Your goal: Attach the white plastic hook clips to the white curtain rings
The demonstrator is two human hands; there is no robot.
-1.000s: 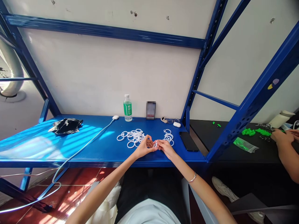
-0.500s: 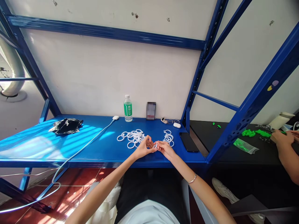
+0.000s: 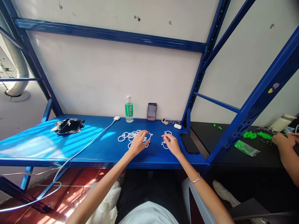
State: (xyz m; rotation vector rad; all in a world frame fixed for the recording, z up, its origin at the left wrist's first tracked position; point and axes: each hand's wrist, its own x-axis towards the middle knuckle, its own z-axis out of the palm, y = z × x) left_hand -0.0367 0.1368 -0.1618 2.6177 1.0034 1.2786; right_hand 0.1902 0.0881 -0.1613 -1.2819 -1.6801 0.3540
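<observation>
My left hand (image 3: 139, 142) is over a loose pile of white rings (image 3: 126, 136) on the blue table. Its fingers are curled round one white ring (image 3: 151, 135), which shows past the fingertips; the palm hides part of the pile. My right hand (image 3: 172, 143) hovers at a smaller group of white rings (image 3: 168, 132) to the right. Its fingers are bent but apart, and I see nothing gripped between them. The hand covers much of that group.
Behind the rings stand a water bottle (image 3: 129, 109) and an upright phone-like device (image 3: 152, 112). Glasses (image 3: 174, 122), a white case (image 3: 177, 126) and a black phone (image 3: 189, 143) lie right. A white cable (image 3: 93, 139) crosses left, near a black plastic bag (image 3: 67, 126). A co-worker's hands (image 3: 283, 140) handle green pieces.
My hands were together in front with a small white piece between the fingertips. They have parted: the left to the large ring pile, the right to the smaller group.
</observation>
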